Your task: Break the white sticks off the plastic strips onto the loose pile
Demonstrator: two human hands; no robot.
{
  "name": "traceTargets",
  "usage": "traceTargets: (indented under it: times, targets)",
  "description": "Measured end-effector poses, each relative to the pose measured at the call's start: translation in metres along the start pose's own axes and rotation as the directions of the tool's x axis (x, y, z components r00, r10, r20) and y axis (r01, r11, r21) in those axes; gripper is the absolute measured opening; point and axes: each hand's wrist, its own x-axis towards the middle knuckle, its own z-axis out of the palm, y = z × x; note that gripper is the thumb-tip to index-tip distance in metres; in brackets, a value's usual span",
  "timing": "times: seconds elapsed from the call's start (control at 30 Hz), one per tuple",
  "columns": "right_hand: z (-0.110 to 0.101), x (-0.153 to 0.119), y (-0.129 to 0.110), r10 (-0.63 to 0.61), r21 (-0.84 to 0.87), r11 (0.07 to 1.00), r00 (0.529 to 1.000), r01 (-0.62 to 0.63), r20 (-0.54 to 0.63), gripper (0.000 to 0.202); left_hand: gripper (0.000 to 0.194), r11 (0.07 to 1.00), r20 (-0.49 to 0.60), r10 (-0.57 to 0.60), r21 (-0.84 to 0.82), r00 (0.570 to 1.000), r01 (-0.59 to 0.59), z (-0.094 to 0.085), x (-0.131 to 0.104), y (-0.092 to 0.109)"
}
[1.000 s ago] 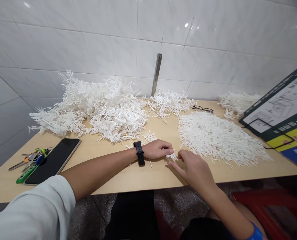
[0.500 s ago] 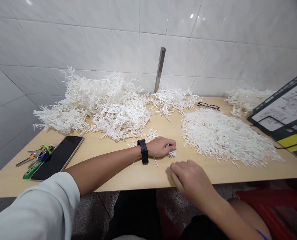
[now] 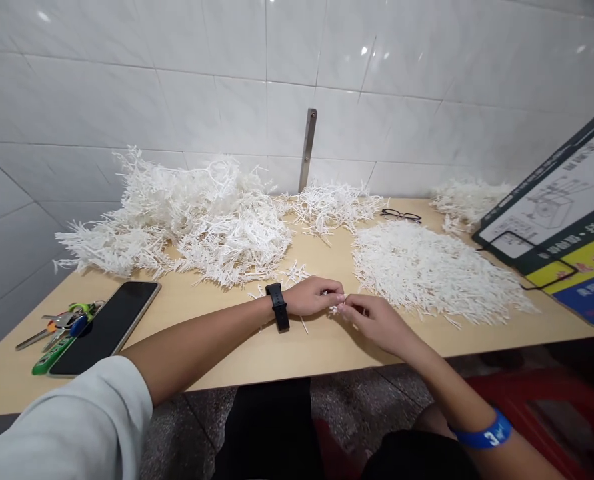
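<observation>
My left hand (image 3: 313,296), with a black watch at the wrist, is closed around a small bunch of white branched plastic pieces (image 3: 333,309), low over the table. My right hand (image 3: 379,321) meets it from the right, thumb and forefinger pinched at the same bunch. Much of the bunch is covered by my fingers. Behind my left hand lie a few loose white sprigs (image 3: 294,272). A tall tangled heap of white branched strands (image 3: 191,217) rises at the left, and a flat spread of short white pieces (image 3: 431,270) lies at the right.
A phone (image 3: 107,328) and keys (image 3: 64,325) lie at the left of the table (image 3: 227,363). Glasses (image 3: 401,215) sit behind the flat spread. A smaller white pile (image 3: 334,203) is near a metal bar (image 3: 307,150). A printed box (image 3: 557,220) stands at the right.
My right hand has moved up and in to meet my left hand at the white pieces, its fingers now pinching there. The whole view has shifted slightly.
</observation>
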Motion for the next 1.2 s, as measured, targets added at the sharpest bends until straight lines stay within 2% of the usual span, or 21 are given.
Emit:
traceTargets:
  times: [0.1,0.23,0.37,0.53,0.67,0.77,0.9,1.0,1.1,1.2]
  targets:
    - [0.013,-0.007,-0.005,-0.035,-0.048,0.998,0.999,0.034,-0.009,0.037,0.035,0.995,0.049,0.020,0.096,0.999,-0.025,0.000,0.001,-0.004]
    - [0.022,-0.018,-0.005,-0.004,-0.142,0.990,0.994,-0.011,-0.105,0.030,0.033,0.980,0.077,0.033,0.191,0.996,-0.048,0.002,0.003,-0.007]
    - [0.028,-0.021,-0.002,-0.004,-0.058,0.998,0.984,-0.007,-0.179,0.031,0.033,0.977,0.067,0.030,0.209,0.997,-0.044,0.004,0.004,-0.007]
    - [0.026,-0.014,0.005,0.101,0.057,0.994,0.992,-0.097,-0.077,0.027,0.032,0.974,0.050,0.021,0.224,0.999,-0.032,0.004,0.004,-0.007]
    - [0.020,-0.009,0.007,0.111,0.066,0.991,0.994,-0.112,0.026,0.024,0.032,0.978,0.037,0.020,0.206,0.999,-0.027,0.003,0.003,-0.005]
    - [0.016,-0.010,0.004,0.129,0.084,0.988,0.991,-0.131,0.037,0.024,0.032,0.975,0.027,0.033,0.217,0.999,-0.038,0.005,0.003,-0.003]
    - [0.016,-0.010,0.000,0.143,0.005,0.990,0.990,-0.143,0.013,0.027,0.030,0.973,0.015,0.034,0.228,0.999,-0.037,0.007,0.004,-0.001]
    - [0.014,-0.008,-0.001,0.123,-0.099,0.987,0.992,-0.124,-0.014,0.029,0.029,0.984,0.001,-0.013,0.177,1.000,0.012,0.006,0.004,0.000]
    - [0.011,-0.005,0.001,0.061,-0.242,0.968,0.997,-0.070,-0.045,0.028,0.032,0.997,0.001,-0.036,0.065,0.999,0.036,0.003,0.003,0.001]
    - [0.010,-0.004,0.003,-0.018,-0.268,0.963,1.000,0.016,-0.005,0.032,0.034,1.000,0.013,-0.022,-0.007,1.000,0.022,0.002,0.002,0.001]
